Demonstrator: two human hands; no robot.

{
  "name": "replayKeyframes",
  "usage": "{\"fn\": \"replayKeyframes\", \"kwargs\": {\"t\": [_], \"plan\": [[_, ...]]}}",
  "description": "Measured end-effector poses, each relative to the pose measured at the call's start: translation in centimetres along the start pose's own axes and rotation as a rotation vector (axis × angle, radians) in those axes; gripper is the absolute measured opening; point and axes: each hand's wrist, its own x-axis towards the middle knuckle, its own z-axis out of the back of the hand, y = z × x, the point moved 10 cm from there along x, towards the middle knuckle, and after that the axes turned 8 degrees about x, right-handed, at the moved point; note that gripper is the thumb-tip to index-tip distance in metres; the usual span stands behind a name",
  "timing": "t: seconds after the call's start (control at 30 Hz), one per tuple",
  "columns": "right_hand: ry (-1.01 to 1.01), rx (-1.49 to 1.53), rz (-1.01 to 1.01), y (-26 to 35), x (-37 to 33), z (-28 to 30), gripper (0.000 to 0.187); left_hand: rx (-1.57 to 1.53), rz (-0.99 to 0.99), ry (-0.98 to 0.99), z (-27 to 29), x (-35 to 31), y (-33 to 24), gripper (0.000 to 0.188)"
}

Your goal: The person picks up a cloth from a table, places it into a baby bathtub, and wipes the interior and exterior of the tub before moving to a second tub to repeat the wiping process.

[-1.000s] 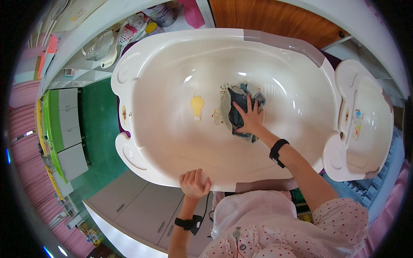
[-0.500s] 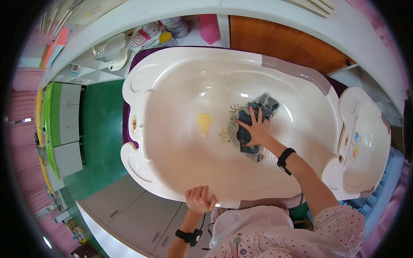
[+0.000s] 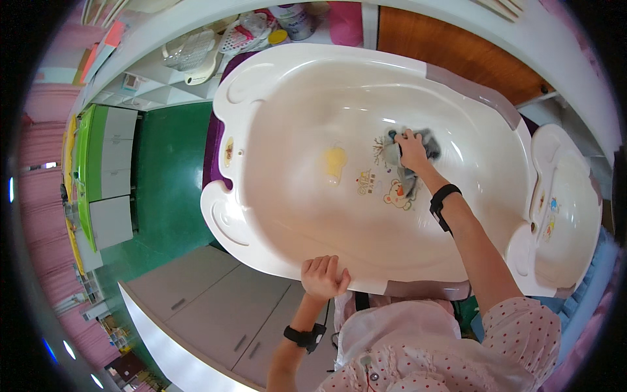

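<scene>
A large cream-white plastic baby bathtub (image 3: 294, 222) lies in front of me, with a yellow figure (image 3: 335, 161) and a bear picture (image 3: 396, 196) on its bottom. My right hand (image 3: 413, 154) reaches into it. Its fingers are curled into a crumpled grey and dark blue cloth (image 3: 392, 155), which lies bunched against the tub bottom, partly hidden under the hand. At the tub's near rim, my left hand (image 3: 324, 278) is closed over the edge. Both wrists wear black bands.
On the right stands a smaller white basin (image 3: 567, 215). Behind the tub a white shelf holds a can (image 3: 292, 21), a yellow-lidded jar (image 3: 278, 37) and plastic baskets (image 3: 245, 32). Grey cabinets (image 3: 215, 307) stand near left, beside green floor (image 3: 171, 170).
My right hand has gone from spread flat on the cloth to fingers curled into it, bunching it up and uncovering the bear picture. My left hand keeps hold of the rim. The whole view has shifted.
</scene>
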Motion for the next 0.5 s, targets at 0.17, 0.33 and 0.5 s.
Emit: {"fn": "replayKeyframes", "kwargs": {"t": [0.17,0.33,0.5], "plan": [[-0.302,0.196,0.576,16.1,-0.5,2.1,0.031,-0.071,-0.029,0.116,0.0,0.7,-0.5,0.030],[-0.409,-0.316,1.491,35.0,-10.1,0.1,0.013,-0.410,-0.105,0.360,0.5,0.6,0.4,0.033],[-0.446,-0.614,1.818,34.9,-10.4,-0.2,0.015,-0.303,-0.161,0.335,5.3,3.5,3.6,0.033]]}}
